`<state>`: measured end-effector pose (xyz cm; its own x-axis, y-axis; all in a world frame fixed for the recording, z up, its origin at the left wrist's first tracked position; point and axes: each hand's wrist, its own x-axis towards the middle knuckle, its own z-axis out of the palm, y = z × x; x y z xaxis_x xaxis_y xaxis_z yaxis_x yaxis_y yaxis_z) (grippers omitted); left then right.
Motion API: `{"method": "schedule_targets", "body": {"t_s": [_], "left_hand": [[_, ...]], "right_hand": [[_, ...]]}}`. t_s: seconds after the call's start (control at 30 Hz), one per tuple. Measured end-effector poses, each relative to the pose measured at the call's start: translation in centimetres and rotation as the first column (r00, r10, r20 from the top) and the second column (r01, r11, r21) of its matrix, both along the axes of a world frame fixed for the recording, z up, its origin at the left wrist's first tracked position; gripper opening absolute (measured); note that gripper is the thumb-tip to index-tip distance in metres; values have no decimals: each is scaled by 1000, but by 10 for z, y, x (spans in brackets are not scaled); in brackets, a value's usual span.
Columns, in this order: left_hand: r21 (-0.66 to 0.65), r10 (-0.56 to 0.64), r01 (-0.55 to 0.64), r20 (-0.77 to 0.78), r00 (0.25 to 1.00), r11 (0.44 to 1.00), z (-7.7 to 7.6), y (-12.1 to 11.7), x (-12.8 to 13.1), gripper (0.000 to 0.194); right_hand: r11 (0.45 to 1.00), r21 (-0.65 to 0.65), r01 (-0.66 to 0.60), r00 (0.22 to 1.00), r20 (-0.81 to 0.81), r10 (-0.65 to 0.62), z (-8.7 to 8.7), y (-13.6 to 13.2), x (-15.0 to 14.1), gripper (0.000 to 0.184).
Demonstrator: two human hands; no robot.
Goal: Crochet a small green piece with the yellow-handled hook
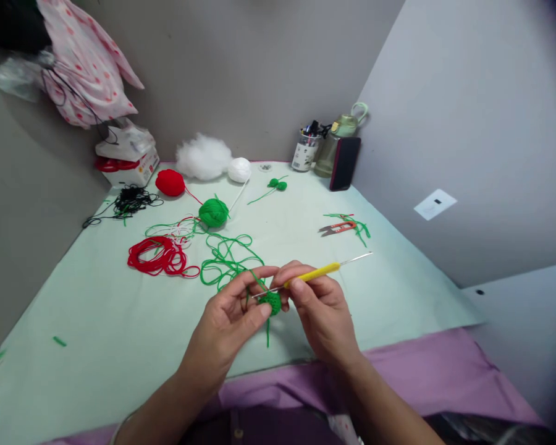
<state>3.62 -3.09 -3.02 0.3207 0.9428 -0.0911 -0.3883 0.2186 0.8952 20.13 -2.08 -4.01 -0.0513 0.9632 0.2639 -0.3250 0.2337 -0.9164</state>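
Observation:
Between thumb and fingers, my left hand (229,315) pinches a small round green crochet piece (272,303), and a short yarn tail hangs below it. Green yarn (258,281) runs up over my raised left index finger. A yellow-handled crochet hook (312,273) is gripped in my right hand (322,309), its metal tip at the top of the green piece. The hook's other metal end points up to the right. Loose green yarn (227,256) lies in loops just beyond my hands.
Behind are a green yarn ball (214,212), a red yarn ball (170,183), a white yarn ball (239,170) and white stuffing (204,156). Red yarn coils (155,256) lie left, thread snips (338,228) right. A phone (345,164) leans against a bottle (327,154).

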Motion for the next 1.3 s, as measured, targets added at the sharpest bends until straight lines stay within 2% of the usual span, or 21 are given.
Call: {"method": "schedule_targets", "body": {"t_s": [0.17, 0.37, 0.57, 0.8, 1.0, 1.3], "left_hand": [[-26, 19, -19, -5, 1000, 999, 1, 1, 0, 37], [-28, 52, -54, -70, 996, 998, 0, 1, -2, 35], [-32, 105, -109, -107, 989, 994, 0, 1, -3, 33], [5, 134, -134, -102, 986, 991, 0, 1, -5, 29], [33, 145, -142, -119, 982, 989, -4, 1, -4, 25], [102, 176, -158, -204, 963, 982, -4, 1, -5, 23]], "right_hand": [[1000, -16, 3, 1000, -8, -4, -2, 1, 0, 23], [997, 32, 70, 994, 82, -73, -2, -1, 0, 24], [996, -74, 46, 998, -34, -49, 1, 1, 0, 26], [993, -101, -54, 989, -141, 39, 4, 2, 0, 24], [986, -155, -55, 983, -184, 26, 7, 3, -1, 27], [1000, -15, 8, 998, -62, -9, 5, -1, 2, 26]]}}
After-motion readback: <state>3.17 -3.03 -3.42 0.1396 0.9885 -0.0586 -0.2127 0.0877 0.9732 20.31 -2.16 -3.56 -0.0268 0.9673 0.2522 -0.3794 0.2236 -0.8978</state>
